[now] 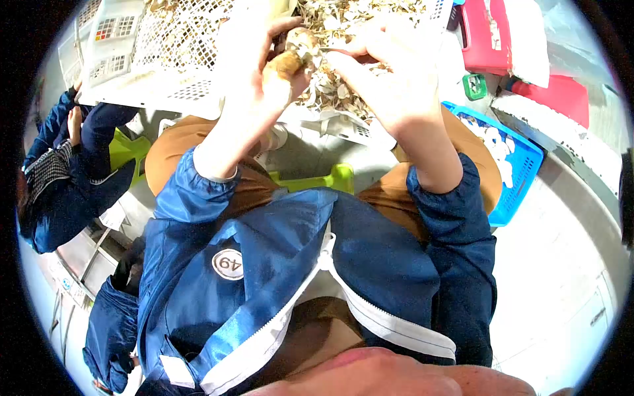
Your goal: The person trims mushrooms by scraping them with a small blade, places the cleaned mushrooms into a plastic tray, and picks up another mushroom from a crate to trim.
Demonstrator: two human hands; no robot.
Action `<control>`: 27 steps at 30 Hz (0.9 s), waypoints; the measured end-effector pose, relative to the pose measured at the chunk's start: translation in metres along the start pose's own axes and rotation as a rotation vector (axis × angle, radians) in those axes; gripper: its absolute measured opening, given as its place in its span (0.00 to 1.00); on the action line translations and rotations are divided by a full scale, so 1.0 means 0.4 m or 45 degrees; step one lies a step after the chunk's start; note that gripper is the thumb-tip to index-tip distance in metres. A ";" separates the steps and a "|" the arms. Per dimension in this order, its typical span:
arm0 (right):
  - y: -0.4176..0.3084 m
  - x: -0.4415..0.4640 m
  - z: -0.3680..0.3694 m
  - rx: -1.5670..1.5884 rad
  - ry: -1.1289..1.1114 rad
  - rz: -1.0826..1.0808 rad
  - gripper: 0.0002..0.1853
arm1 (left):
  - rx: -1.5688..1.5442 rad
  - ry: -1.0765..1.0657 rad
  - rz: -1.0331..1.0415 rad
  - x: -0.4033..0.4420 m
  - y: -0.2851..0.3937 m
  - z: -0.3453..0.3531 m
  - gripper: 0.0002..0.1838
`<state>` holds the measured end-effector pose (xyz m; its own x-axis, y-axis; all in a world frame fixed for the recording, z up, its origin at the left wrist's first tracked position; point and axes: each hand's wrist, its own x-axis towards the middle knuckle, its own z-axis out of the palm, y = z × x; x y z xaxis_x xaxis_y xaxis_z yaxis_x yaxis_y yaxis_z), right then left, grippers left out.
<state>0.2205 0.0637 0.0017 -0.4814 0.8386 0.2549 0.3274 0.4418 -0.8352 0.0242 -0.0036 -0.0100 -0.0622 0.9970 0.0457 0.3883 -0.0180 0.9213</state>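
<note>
My left hand (274, 76) is closed around a mushroom (287, 64) with a yellow-brown, rounded surface and paler parts at its top. Facing it, my right hand (389, 72) has thumb and forefinger pinched together close to the mushroom. A thin dark sliver shows at those fingertips, too small and overexposed to name. Both hands are over a white perforated basket (360, 130) with many pale, dry-looking scraps (337, 99) in it. Glare washes out much of both hands.
Another white mesh basket (148, 96) stands at left. To the right are a blue basket (522, 191) with white pieces, a small green container (474, 86) and a red bin (485, 39). A co-worker in blue (66, 171) sits at left; another blue sleeve (112, 330) shows lower down.
</note>
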 end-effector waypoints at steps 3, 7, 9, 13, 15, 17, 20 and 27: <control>0.007 0.001 0.024 -0.036 -0.055 0.033 0.08 | 0.337 0.042 0.204 0.005 0.004 -0.007 0.31; -0.015 0.008 0.039 0.063 0.036 -0.156 0.06 | 0.615 0.093 0.399 0.015 0.012 -0.008 0.31; -0.015 0.004 0.049 0.115 0.044 -0.098 0.06 | 0.323 0.033 0.238 0.003 0.009 0.000 0.32; -0.012 0.005 0.057 0.118 0.022 -0.106 0.05 | 0.484 0.017 0.310 0.001 0.002 -0.003 0.31; -0.011 0.006 0.059 0.058 0.039 -0.169 0.05 | 0.360 0.017 0.238 0.000 0.000 0.002 0.31; -0.023 0.007 0.053 0.016 0.019 -0.154 0.05 | 0.565 0.040 0.340 0.006 0.007 -0.007 0.31; -0.009 0.001 0.057 0.021 0.054 -0.230 0.05 | 0.617 0.052 0.337 0.006 0.011 -0.007 0.30; -0.003 0.005 0.037 0.338 0.007 0.124 0.05 | 0.425 0.002 0.361 0.014 -0.004 -0.017 0.30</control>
<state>0.2072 0.0601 -0.0038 -0.4536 0.8751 0.1690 0.1474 0.2606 -0.9541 0.0169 0.0014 -0.0088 0.0884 0.9559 0.2801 0.6664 -0.2657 0.6966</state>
